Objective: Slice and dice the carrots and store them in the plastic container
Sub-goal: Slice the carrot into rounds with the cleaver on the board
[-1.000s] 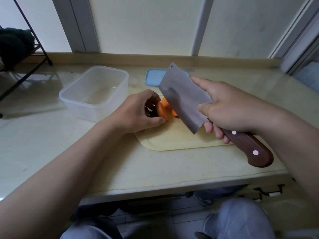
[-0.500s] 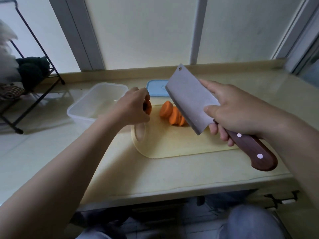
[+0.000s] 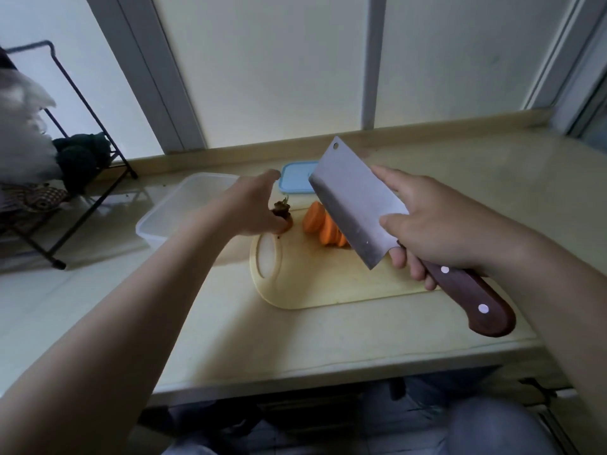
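While poised over cutting board (image 3: 328,287), grips cleaver (image 3: 351,205) in right hand (image 3: 437,228) above carrot slices (image 3: 320,224) at 12 o'clock, bare room at 6. Pinches carrot stub (image 3: 283,214) in left hand (image 3: 251,208) at 10 o'clock edge, beside plastic container (image 3: 177,211).

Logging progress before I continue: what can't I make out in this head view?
Carrot slices: head view; the cleaver covers the row's right end, so no count.
Carrot stub: mostly covered by the left hand holding it.
Plastic container: right side behind the left hand.
Blue lid: right part behind the cleaver, gripped by the right hand.
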`<state>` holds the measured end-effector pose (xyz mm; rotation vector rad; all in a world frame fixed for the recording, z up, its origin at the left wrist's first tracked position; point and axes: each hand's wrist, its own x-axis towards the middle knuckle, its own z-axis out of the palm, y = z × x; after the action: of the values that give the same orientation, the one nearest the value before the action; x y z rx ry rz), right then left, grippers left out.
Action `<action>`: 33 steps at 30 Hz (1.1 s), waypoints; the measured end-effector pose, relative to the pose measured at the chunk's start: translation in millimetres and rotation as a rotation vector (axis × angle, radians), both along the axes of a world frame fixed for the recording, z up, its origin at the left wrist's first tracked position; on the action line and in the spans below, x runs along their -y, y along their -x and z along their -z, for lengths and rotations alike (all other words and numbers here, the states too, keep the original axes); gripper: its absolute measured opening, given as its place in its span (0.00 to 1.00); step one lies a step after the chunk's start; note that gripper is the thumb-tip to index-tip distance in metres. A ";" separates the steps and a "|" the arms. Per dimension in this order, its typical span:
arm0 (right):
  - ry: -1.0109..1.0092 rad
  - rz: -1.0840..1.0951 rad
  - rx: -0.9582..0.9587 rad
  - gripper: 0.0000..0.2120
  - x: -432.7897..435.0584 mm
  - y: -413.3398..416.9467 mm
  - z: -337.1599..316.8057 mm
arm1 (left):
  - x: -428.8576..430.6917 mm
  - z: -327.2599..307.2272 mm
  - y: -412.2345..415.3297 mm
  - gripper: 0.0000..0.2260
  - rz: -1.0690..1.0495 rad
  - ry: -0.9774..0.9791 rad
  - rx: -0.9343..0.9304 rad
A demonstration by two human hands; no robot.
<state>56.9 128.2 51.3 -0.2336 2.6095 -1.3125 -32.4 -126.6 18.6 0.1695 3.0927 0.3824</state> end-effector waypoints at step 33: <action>0.045 0.096 -0.042 0.08 -28.3 -14.0 5.1 | 5.8 13.9 -97.7 0.06 0.042 -0.750 -0.148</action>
<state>70.9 156.5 46.2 -0.1456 2.6581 -1.4141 65.3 -132.4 4.7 0.2758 2.8939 1.5632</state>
